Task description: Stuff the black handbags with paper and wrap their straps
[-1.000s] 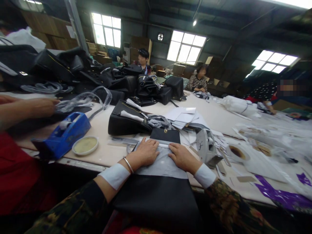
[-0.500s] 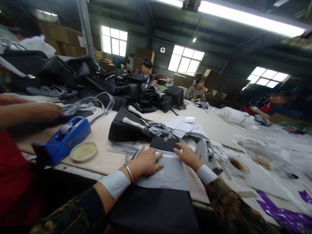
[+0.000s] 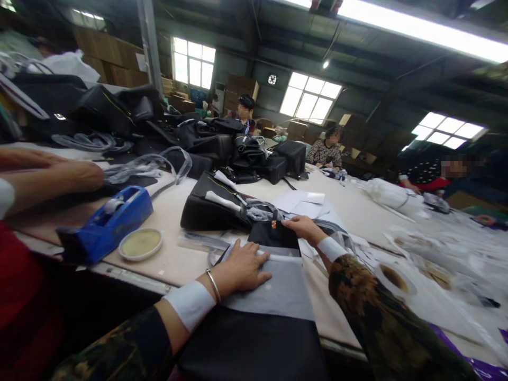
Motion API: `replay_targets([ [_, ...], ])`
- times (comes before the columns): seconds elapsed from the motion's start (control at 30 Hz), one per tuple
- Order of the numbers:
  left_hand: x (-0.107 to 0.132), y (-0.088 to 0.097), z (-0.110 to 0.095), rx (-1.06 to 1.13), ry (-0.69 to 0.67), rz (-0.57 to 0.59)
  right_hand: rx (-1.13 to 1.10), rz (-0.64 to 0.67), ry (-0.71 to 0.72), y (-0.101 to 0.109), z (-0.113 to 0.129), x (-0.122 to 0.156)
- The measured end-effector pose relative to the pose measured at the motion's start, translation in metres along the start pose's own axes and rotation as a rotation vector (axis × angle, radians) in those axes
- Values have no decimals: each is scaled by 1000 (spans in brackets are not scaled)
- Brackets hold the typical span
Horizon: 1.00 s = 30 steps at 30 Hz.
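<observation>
At the near edge of a cluttered worktable (image 3: 349, 196), a black bag (image 3: 254, 338) lies partly under a pale sheet (image 3: 281, 291), the left hand (image 3: 243, 268) spread flat on it. The right hand (image 3: 306, 229) meets the black flap's (image 3: 273, 238) corner; whether it pinches cannot be told. Steady left-hand pressure should prevent creasing.
</observation>
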<state>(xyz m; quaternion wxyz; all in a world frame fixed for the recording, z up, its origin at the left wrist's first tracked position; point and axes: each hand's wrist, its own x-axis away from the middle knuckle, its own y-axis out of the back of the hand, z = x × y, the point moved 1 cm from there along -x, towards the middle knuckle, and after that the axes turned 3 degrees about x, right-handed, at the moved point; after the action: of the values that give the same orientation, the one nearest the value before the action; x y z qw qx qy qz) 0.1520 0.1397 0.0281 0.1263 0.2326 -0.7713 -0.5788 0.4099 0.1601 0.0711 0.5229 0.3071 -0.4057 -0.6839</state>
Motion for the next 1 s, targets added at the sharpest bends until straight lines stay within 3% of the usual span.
replay_targets([
  [0.2, 2, 3, -2, -7, -9, 4, 246, 193, 137, 3, 41, -25],
  [0.37, 3, 0, -1, -32, -34, -33, 445, 290, 231, -4, 64, -20],
  [0.63, 3, -3, 0, -49, -44, -50, 562, 163, 218, -21, 80, 24],
  [0.77, 4, -4, 0, -41, -14, -65, 522, 91, 208, -19, 86, 49],
  [1.0, 5, -3, 0, -50, -19, -89, 285, 31, 246, -13, 55, 102],
])
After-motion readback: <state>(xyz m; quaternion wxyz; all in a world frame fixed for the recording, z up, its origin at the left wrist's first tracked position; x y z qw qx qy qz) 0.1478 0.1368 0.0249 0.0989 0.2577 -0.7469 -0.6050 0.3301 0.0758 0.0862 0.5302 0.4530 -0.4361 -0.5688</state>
